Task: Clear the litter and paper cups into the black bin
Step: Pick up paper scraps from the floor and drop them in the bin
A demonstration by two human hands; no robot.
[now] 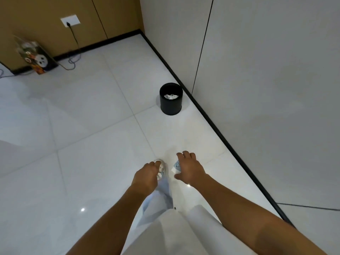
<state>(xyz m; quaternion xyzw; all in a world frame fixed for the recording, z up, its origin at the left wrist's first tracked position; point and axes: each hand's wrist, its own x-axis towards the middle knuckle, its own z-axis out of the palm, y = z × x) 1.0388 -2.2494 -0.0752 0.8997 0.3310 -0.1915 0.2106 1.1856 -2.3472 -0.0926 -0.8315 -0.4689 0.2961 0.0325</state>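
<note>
White tiled floor [92,126] is stretching to the wall, where the black bin [171,99] is sitting, crumpled paper already inside. Left hand [147,176] is gripping a paper cup [161,167]; right hand [189,169], fingers [186,155] spread, is reaching over another cup [176,165] lying on the floor.

There is a single view, from a wide-angle camera on the person's head, tilted forward and steeply down. It looks along both outstretched forearms to the hands [171,172] low in the picture, close to the lens. Beyond them the tiled floor [88,111] stretches to the far corner, with the black bin [171,105] farther off by the right wall.
</note>
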